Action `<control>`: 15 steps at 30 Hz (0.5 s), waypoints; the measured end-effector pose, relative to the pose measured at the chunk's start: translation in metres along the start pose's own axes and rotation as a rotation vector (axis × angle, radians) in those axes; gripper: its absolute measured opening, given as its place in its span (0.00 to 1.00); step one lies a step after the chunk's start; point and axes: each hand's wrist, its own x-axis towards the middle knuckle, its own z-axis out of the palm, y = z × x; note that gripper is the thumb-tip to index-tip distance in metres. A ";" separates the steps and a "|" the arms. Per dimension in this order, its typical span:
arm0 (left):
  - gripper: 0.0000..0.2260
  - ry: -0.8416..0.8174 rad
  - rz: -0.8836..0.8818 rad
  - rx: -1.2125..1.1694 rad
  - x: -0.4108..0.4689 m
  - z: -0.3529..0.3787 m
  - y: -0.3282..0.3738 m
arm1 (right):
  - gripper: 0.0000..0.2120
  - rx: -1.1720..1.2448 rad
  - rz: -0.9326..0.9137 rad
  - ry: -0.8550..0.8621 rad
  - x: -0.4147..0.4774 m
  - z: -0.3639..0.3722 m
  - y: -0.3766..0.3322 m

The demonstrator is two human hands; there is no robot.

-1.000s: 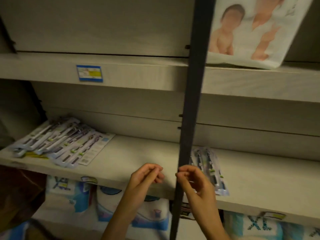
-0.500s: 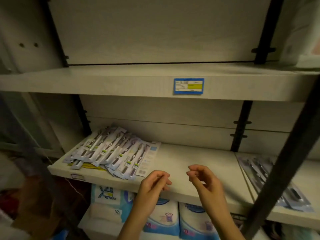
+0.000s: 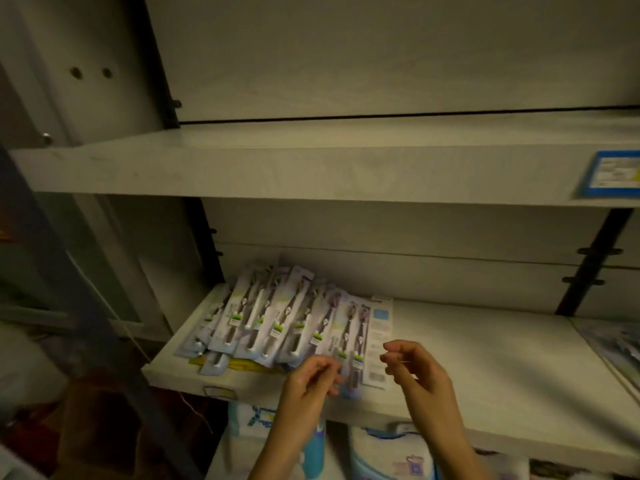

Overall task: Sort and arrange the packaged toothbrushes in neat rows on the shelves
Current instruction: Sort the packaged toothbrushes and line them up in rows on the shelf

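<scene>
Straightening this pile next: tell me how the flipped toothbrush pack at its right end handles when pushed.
The flipped pack looks thin and flat, so probably light and bendy. Lying flat on the smooth shelf, it should slide easily. The neighbouring pack overlaps it and may shift.

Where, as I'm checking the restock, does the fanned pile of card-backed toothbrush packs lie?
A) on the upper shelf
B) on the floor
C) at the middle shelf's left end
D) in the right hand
C: the fanned pile of card-backed toothbrush packs lies at the left end of the pale middle shelf, under the upper shelf.
</scene>
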 end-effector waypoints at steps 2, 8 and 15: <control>0.07 -0.005 -0.015 0.017 0.017 -0.027 -0.003 | 0.08 0.004 0.017 -0.001 0.004 0.030 0.000; 0.07 0.030 0.004 0.381 0.054 -0.066 -0.017 | 0.08 -0.017 0.054 0.043 0.015 0.066 -0.002; 0.31 -0.132 0.253 1.234 0.076 -0.068 -0.024 | 0.06 -0.112 0.054 0.051 0.029 0.067 -0.008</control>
